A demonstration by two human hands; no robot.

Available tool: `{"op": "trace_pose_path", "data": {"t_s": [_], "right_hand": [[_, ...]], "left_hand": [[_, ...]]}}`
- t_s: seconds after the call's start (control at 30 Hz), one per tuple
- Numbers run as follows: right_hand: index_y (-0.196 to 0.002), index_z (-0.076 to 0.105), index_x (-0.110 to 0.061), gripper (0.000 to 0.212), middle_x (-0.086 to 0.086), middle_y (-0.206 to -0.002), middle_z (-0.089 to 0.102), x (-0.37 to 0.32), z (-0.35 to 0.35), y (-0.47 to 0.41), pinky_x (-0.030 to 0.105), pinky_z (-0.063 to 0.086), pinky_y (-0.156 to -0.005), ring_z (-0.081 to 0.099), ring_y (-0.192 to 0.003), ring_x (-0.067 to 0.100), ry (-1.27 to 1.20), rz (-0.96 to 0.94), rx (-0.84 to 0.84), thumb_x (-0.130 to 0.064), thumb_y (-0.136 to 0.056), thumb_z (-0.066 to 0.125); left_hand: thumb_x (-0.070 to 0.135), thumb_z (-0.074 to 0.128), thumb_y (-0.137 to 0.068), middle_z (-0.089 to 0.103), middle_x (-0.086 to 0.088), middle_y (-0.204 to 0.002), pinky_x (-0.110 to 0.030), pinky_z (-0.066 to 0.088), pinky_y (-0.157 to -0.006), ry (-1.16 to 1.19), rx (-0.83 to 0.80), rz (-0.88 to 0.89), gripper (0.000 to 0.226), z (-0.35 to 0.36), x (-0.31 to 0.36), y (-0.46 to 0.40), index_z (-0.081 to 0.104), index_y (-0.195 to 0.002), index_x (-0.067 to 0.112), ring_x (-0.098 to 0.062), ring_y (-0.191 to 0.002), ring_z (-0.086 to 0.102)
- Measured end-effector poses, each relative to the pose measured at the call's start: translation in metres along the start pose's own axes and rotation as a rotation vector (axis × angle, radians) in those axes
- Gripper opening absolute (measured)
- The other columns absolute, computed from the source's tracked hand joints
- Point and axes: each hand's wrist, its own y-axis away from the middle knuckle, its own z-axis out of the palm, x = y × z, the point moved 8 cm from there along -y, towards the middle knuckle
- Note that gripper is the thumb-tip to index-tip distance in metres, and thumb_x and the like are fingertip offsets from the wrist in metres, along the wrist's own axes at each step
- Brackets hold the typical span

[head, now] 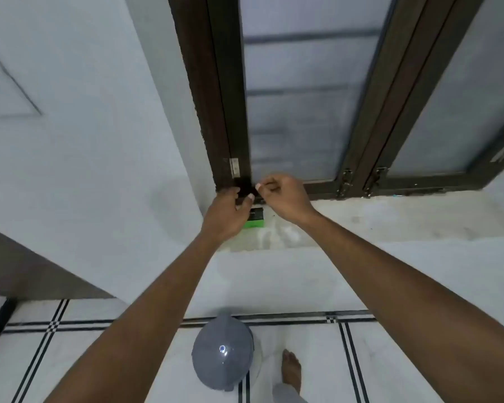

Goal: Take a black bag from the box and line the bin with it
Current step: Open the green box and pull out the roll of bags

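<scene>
Both arms reach up from the lower corners of the frame and meet just left of centre, at the sill point(390, 219) below a dark-framed window point(291, 112); the left hand point(226, 212) has its thumb and fingers curled around a strip of black bag point(244, 186), which rises in front of the window frame's lower left corner; the right hand point(282, 196) is bunched just to the right of it, fingertips pinching the same black film at its right edge — the two hands nearly touch. Directly beneath them, on the sill, sits the box point(255, 219), green along its lower side and black on top; the left hand covers its left end, and whether the bag is fully out of it cannot be told. At bottom centre of the frame the bin point(223, 353) stands on the tiled floor point(303, 359) — grey, domed lid closed, a glint of light on top; a bare foot point(291, 369) rests just to its right, near the black double lines between the tiles. White wall point(85, 170) fills the left of the frame.
</scene>
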Motion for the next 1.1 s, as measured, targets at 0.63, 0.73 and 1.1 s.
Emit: {"op": "trace_pose_path", "data": {"t_s": [0.63,0.73,1.1], "right_hand": [[-0.149,0.061,-0.021,0.057,0.008,-0.142,0.063,0.124,0.084,-0.032,0.045,0.057,-0.104,0.062,-0.127,0.034,0.434,0.057,-0.371,-0.019,-0.095,0.08],[-0.155,0.054,-0.021,0.063,0.009,-0.145,0.057,0.134,0.076,-0.029,0.047,0.056,-0.104,0.057,-0.131,0.035,0.494,0.068,-0.378,-0.025,-0.097,0.078],[-0.149,0.055,-0.029,0.06,0.005,-0.145,0.062,0.15,0.071,-0.028,0.045,0.055,-0.112,0.062,-0.129,0.025,0.128,0.162,-0.275,-0.019,-0.096,0.082]], "left_hand": [[0.019,0.053,-0.111,0.054,-0.016,-0.149,-0.049,0.055,-0.109,-0.159,0.041,-0.26,0.043,0.089,-0.097,-0.006,0.054,-0.153,0.01,-0.037,-0.137,0.055],[0.013,0.049,-0.114,0.072,-0.01,-0.143,-0.028,0.048,-0.103,0.098,0.01,-0.37,0.04,0.095,-0.099,-0.012,0.065,-0.15,0.014,-0.033,-0.13,0.066],[0.045,0.071,-0.107,0.059,0.003,-0.139,-0.036,0.056,-0.101,0.515,-0.069,-0.44,0.044,0.088,-0.096,-0.018,0.061,-0.148,0.034,-0.015,-0.119,0.061]]}}
